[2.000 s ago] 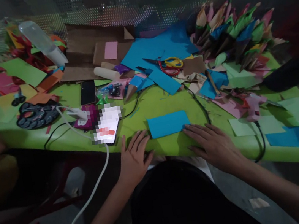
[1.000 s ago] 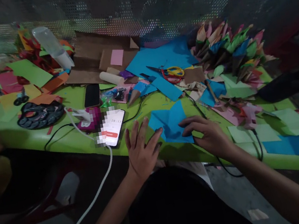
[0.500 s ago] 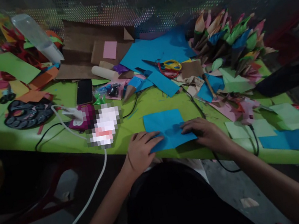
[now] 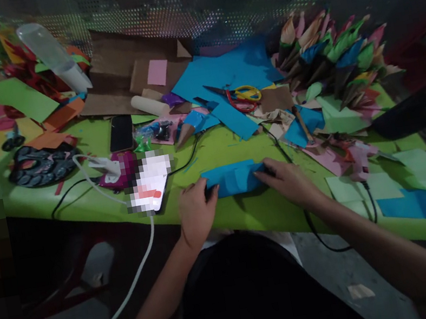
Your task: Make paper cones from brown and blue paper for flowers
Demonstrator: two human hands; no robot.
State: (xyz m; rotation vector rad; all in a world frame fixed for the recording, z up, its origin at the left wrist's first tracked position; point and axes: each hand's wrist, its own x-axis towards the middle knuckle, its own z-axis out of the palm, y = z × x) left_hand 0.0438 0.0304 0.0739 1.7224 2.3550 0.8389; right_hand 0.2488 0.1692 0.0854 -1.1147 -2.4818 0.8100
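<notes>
A sheet of blue paper (image 4: 235, 178) lies at the table's near edge in front of me, its near side bent up and over toward the far side. My left hand (image 4: 198, 209) pinches its left end between thumb and fingers. At the right end, my right hand (image 4: 282, 177) grips the paper the same way, thumb toward me. Beyond the sheet, scissors with red and yellow handles (image 4: 245, 96) rest among blue paper pieces. To the left of my left hand is a lit phone (image 4: 151, 184), its screen blurred out.
A purple power adapter (image 4: 116, 171) with cords sits left on the green table (image 4: 188, 208). A pink glue gun (image 4: 357, 161) with a cable stands right. Several paper cones (image 4: 335, 55) are bunched at the back right. A dark phone (image 4: 121, 133) and a clear bottle (image 4: 54, 55) are farther back.
The blue paper lay flat under both hands; now its near side is lifted and folded away from me. Both hands went from resting flat to pinching its ends.
</notes>
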